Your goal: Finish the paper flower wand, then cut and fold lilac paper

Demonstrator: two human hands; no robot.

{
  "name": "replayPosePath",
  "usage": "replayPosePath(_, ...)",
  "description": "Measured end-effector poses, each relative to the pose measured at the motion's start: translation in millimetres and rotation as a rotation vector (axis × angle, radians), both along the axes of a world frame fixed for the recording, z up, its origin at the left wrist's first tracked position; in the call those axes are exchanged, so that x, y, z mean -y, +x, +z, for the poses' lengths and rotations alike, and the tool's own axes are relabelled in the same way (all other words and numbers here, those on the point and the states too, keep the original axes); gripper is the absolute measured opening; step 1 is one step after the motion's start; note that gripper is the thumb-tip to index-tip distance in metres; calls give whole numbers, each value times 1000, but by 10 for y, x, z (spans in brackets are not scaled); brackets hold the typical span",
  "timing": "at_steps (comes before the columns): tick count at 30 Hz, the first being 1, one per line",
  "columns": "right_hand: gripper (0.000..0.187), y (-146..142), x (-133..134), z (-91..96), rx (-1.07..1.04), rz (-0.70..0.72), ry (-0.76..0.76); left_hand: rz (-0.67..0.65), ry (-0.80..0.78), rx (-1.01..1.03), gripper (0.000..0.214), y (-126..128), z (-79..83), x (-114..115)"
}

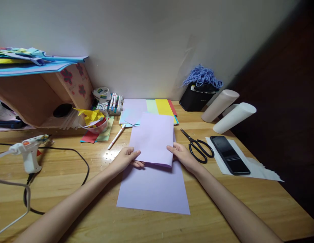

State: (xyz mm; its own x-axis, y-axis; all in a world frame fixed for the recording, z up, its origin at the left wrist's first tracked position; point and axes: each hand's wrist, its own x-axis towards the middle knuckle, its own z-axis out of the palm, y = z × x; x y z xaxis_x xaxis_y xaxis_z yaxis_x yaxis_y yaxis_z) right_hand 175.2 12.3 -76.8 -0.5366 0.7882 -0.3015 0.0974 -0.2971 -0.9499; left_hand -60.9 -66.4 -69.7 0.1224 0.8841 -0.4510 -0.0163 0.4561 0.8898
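A folded sheet of lilac paper [154,138] is held up between my two hands. My left hand [130,157] pinches its lower left edge, thumb on top and fingers beneath. On the right edge, my right hand [180,153] grips it with the thumb in front and the fingers behind. Beneath it, a larger lilac sheet [153,192] lies flat on the wooden table, its upper part hidden by the folded one. Black-handled scissors [198,146] lie just right of my right hand. A white marker [116,137] rests beyond my left hand.
On the left are a hot glue gun [31,153] with a looping cable, a cardboard box [78,86] and a tub of paper scraps [94,121]. Coloured sheets [163,107] lie behind. To the right stand a black holder [197,98], two paper rolls [234,118] and a phone [230,155].
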Motion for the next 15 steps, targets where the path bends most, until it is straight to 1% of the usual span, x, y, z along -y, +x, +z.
replayPosePath(2, 34, 5, 22, 40, 9, 76, -39, 13, 5, -2, 38, 1, -31, -3)
replayPosePath(4, 33, 8, 38, 60, 33, 121, -47, 19, 5, 2, 37, 4, -47, -3)
replayPosePath(7, 32, 7, 51, 56, 47, 88, -10, 32, 15, 2, 33, 9, -54, -4)
replayPosePath(10, 30, 6, 58, 53, 25, 73, -27, 45, 21, 1, 32, 14, -49, -9)
replayPosePath(15, 32, 19, 71, 81, 24, 197, -84, 62, 13, -6, 30, 22, -31, -17)
